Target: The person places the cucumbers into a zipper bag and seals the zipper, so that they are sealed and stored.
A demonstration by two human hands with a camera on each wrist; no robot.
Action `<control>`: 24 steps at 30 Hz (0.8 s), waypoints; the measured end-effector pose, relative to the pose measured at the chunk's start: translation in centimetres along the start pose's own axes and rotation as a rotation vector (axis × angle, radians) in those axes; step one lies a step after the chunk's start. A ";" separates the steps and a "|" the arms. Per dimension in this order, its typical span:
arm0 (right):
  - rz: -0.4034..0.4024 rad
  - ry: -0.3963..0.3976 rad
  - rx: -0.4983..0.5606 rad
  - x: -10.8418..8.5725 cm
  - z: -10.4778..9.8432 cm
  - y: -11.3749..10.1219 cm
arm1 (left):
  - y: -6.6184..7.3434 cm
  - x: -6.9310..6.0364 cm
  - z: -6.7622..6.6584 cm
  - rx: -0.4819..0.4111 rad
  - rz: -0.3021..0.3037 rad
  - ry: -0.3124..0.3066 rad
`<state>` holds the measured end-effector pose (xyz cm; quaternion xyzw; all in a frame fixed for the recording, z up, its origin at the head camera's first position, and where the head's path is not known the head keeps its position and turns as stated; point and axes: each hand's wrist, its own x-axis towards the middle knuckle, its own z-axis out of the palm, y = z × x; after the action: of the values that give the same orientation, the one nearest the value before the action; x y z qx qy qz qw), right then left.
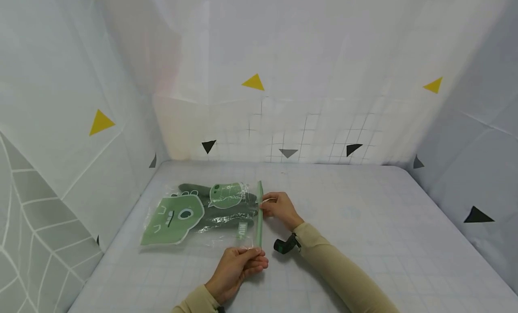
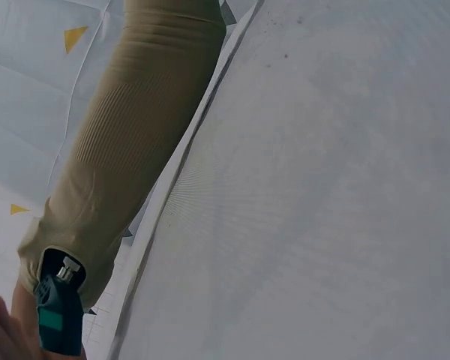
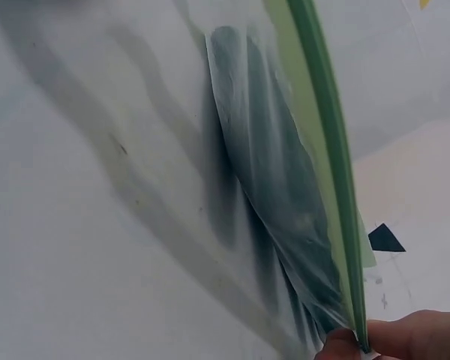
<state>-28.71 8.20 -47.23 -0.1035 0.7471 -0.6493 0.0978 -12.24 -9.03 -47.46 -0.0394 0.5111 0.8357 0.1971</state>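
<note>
A clear zip bag printed with green cartoon creatures lies on the table at left centre in the head view. Inside it is a dark grey-green item with long finger-like lobes; its kind is partly hidden by the prints. A green zip strip runs along the bag's right edge. My right hand pinches this strip above its middle. At the strip's near end my left hand pinches the bag's corner between thumb and fingers. In the right wrist view the strip rises from the pinching fingertips.
The white table has a faint grid. Pale sheets with yellow and black triangles form the back wall and both sides. A small dark camera is strapped to the right wrist, and the sleeves are tan.
</note>
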 end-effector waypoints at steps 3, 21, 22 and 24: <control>-0.015 0.012 -0.002 0.5 0.0 0.1 | 0.1 0.0 0.0 0.001 -0.002 0.003; -0.014 0.093 -0.041 3.1 -0.1 -0.1 | 0.1 -0.2 0.2 0.002 0.001 0.006; -0.013 0.098 -0.046 3.2 -0.1 -0.1 | 0.1 -0.2 0.2 0.003 -0.002 0.008; -0.014 0.106 -0.050 3.3 -0.1 0.0 | 0.2 -0.2 0.2 0.007 -0.005 0.011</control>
<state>-31.93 7.35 -47.22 -0.0766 0.7664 -0.6357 0.0509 -12.12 -9.02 -47.19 -0.0444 0.5149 0.8333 0.1963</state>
